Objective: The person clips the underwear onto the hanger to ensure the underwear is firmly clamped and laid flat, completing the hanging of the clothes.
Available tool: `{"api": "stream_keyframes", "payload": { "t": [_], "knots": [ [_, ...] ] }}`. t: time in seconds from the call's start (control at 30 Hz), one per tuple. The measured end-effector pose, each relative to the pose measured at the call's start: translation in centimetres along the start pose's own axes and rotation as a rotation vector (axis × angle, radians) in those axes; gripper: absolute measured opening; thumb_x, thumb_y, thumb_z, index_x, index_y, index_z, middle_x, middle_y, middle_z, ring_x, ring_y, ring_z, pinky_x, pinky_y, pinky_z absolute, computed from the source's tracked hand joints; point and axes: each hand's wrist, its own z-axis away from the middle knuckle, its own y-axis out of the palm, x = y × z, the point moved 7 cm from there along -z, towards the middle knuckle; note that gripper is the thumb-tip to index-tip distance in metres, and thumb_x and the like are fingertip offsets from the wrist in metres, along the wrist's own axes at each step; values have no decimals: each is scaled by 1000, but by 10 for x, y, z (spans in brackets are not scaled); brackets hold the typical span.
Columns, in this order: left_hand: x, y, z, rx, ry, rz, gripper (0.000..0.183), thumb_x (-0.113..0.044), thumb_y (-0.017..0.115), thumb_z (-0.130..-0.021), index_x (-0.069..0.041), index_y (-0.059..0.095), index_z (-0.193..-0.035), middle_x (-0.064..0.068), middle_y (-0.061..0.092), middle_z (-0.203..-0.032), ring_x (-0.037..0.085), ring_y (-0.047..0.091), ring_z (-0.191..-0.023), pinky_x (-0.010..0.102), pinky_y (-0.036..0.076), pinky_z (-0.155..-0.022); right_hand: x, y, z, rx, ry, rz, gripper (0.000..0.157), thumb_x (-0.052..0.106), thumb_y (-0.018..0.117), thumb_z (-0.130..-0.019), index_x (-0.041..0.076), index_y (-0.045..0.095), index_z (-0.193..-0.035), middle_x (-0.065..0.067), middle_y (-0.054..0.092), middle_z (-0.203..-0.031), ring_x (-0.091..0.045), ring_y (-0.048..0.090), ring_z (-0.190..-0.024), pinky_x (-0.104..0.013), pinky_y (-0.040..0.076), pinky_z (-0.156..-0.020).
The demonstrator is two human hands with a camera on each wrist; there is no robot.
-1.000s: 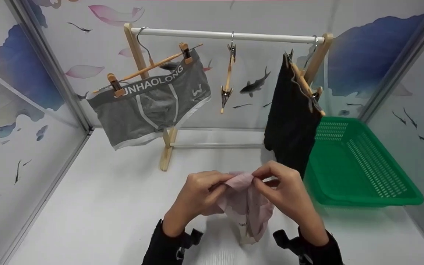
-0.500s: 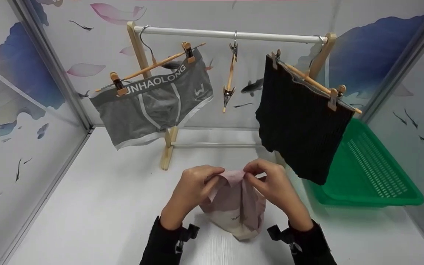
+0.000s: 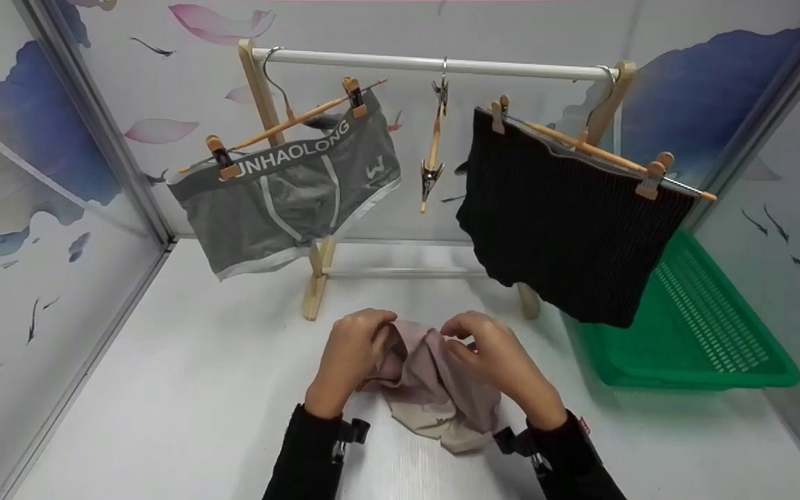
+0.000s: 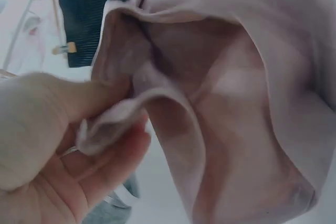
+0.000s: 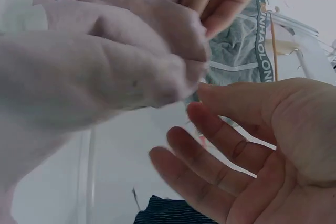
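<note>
A thin pink garment (image 3: 417,375) with a cream lower part and small dark lettering hangs crumpled over the white table, between the two hands. My left hand (image 3: 348,357) pinches its edge between thumb and fingers, and in the left wrist view folds of the garment (image 4: 231,93) open into a wide gap beside that grip. Beside the upper right edge is my right hand (image 3: 494,357). The right wrist view shows the right hand (image 5: 252,150) with loosely spread fingers, its thumb and index tips apart right at the pink fold (image 5: 189,66).
A wooden rack with a white rod (image 3: 386,61) stands behind the hands. From it hang grey boxer briefs (image 3: 296,187) on a clip hanger, a bare clip hanger (image 3: 435,139) and a black ribbed garment (image 3: 567,222). A green basket (image 3: 692,375) sits at the right.
Both hands have moved left with the pink garment, the right hand's fingers coming off its edge. The black garment on its hanger has swung round from edge-on to face the camera.
</note>
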Motion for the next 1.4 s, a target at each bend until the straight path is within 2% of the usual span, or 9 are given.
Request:
{"api": "stream_keyframes", "payload": {
  "t": [0.17, 0.37, 0.47, 0.6, 0.77, 0.9, 0.97, 1.2, 1.4],
  "knots": [
    [4, -3, 0, 0, -43, -119, 21, 8, 74, -85, -3, 76, -103, 9, 74, -97, 29, 71, -89, 40, 58, -78, 14, 3, 5, 137, -75, 14, 13, 1, 76, -89, 4, 72, -102, -6, 71, -98, -19, 70, -84, -35, 58, -74],
    [-26, -19, -3, 8, 118, -140, 26, 6, 80, -79, -5, 75, -102, 8, 72, -99, 28, 68, -89, 41, 57, -77, 28, 18, 19, 450, -152, -2, 9, 5, 78, -88, 4, 74, -97, -8, 70, -90, -13, 64, -83, -30, 54, -75],
    [-42, -17, 3, 108, 215, -89, 19, -2, 81, -81, -6, 76, -99, 5, 72, -96, 24, 69, -88, 38, 57, -75, 30, 31, 27, 615, -137, -23, 17, 12, 86, -81, 8, 70, -86, -5, 64, -79, -6, 54, -70, -22, 46, -63],
    [-55, 5, 15, 374, 275, 17, 12, -9, 84, -79, -9, 79, -90, -1, 74, -90, 16, 70, -87, 31, 56, -79, 20, 43, 35, 744, -41, 4, 33, 17, 93, -70, 9, 65, -86, 0, 55, -75, -2, 42, -63, -21, 38, -58],
    [-49, 45, 29, 619, 239, 80, 14, -1, 84, -72, -13, 78, -78, -8, 71, -76, 3, 59, -71, 16, 47, -69, -5, 50, 41, 780, 130, 133, 62, 23, 98, -62, 7, 68, -115, 4, 67, -105, -8, 57, -87, -31, 51, -82],
    [-38, 68, 40, 726, 185, 123, 20, -11, 91, -69, -14, 78, -84, -8, 69, -78, 5, 55, -70, 14, 41, -68, -21, 58, 42, 784, 206, 149, 91, 33, 99, -62, 7, 59, -140, -7, 63, -135, -20, 59, -118, -43, 46, -104],
    [-33, 75, 44, 765, 151, 140, 27, -17, 94, -67, -13, 79, -89, -7, 71, -81, 6, 54, -70, 16, 40, -66, -26, 59, 41, 771, 185, 162, 92, 28, 98, -64, 5, 56, -143, -12, 58, -141, -25, 55, -125, -44, 43, -107],
    [-16, 80, 46, 748, 109, 102, 31, -14, 91, -72, -13, 75, -98, -7, 71, -87, 4, 58, -74, 19, 48, -71, -36, 58, 29, 635, 7, 188, 80, -2, 86, -69, -4, 54, -142, -22, 52, -146, -38, 51, -131, -49, 42, -108],
    [5, 74, 45, 687, 45, 88, 16, -10, 84, -79, -14, 77, -93, -5, 72, -88, 9, 64, -77, 23, 52, -72, -32, 53, 24, 556, -43, 243, 64, -1, 83, -74, -5, 60, -133, -22, 59, -136, -39, 56, -124, -51, 46, -103]
  ]
}}
